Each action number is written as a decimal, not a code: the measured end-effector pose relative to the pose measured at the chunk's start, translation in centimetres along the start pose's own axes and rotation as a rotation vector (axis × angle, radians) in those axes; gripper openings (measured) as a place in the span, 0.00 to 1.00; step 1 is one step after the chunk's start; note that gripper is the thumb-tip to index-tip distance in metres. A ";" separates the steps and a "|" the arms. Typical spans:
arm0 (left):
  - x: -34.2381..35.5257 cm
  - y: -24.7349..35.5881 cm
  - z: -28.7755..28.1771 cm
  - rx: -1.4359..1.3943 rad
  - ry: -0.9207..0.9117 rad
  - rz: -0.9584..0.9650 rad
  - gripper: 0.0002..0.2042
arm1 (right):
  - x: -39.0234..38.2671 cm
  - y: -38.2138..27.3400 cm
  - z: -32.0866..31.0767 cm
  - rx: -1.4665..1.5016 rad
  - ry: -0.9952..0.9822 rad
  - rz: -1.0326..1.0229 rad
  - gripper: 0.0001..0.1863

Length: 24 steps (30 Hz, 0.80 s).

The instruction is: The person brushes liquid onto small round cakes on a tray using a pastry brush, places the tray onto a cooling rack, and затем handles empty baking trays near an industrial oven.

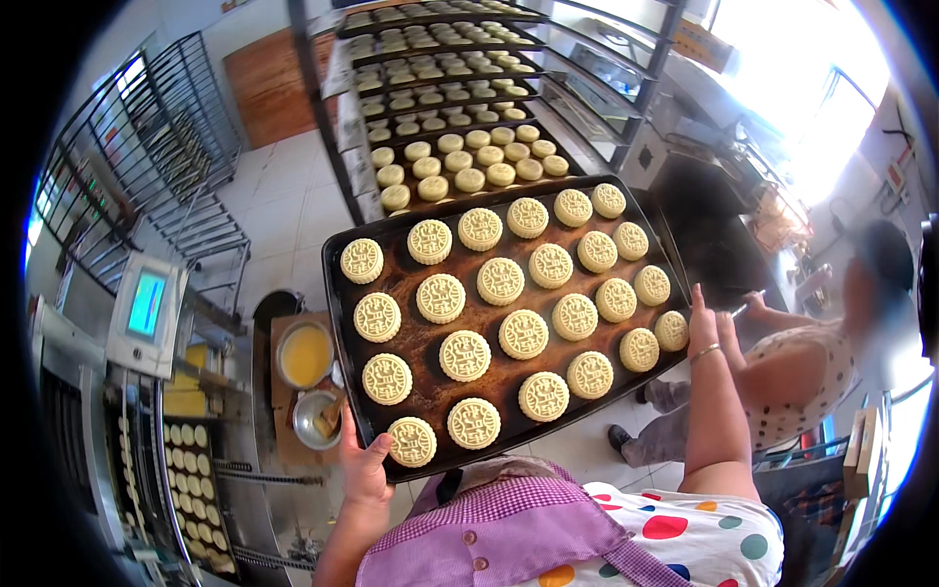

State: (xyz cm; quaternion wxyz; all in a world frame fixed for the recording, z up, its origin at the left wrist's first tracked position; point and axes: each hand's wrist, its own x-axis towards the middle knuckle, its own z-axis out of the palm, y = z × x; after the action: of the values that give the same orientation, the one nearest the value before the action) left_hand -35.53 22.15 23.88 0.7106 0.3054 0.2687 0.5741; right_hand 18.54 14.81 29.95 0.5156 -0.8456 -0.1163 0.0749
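Observation:
A dark baking tray (416,367) spans the middle of the view, tilted with its right end higher. On it sit several rows of pale round mooncakes (501,282) with patterned tops and scalloped edges. My left hand (366,465) grips the tray's near left corner, thumb over the rim. Along the tray's right edge, my right hand (702,328) holds the rim, its fingers partly hidden. Just beyond the tray stands a rack (337,122) whose shelves carry more trays of pale mooncakes.
A co-worker (797,377) stands at the right beside a counter. On the left are a machine with a lit screen (147,305), a bowl of yellow liquid (281,357), a metal bowl (311,430) and another mooncake tray (181,519). Wire racks (147,147) stand farther back.

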 end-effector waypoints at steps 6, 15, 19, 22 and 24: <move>0.0 0.2 -2.3 0.064 -0.028 0.009 0.42 | -3.7 -2.0 0.8 0.105 -0.069 -0.002 0.38; 11.2 -1.6 -4.1 -0.179 0.166 -0.096 0.23 | -1.1 -1.1 4.8 0.999 -0.640 0.063 0.37; 15.4 -4.2 -3.6 -0.177 0.329 -0.023 0.24 | -10.5 -4.5 18.2 1.114 -0.923 0.155 0.35; 13.9 -6.0 -2.1 0.023 0.360 -0.007 0.35 | -13.6 -7.3 25.3 1.195 -1.072 0.194 0.36; 12.7 -8.3 -4.9 0.094 0.353 -0.043 0.35 | -13.2 -7.6 28.8 1.237 -1.060 0.295 0.39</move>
State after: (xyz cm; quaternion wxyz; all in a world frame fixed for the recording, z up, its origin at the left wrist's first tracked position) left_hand -31.26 33.90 14.05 0.6495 0.2270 0.4222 0.5902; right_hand -2.18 39.19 23.63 0.7494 -0.2681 -0.1696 0.5812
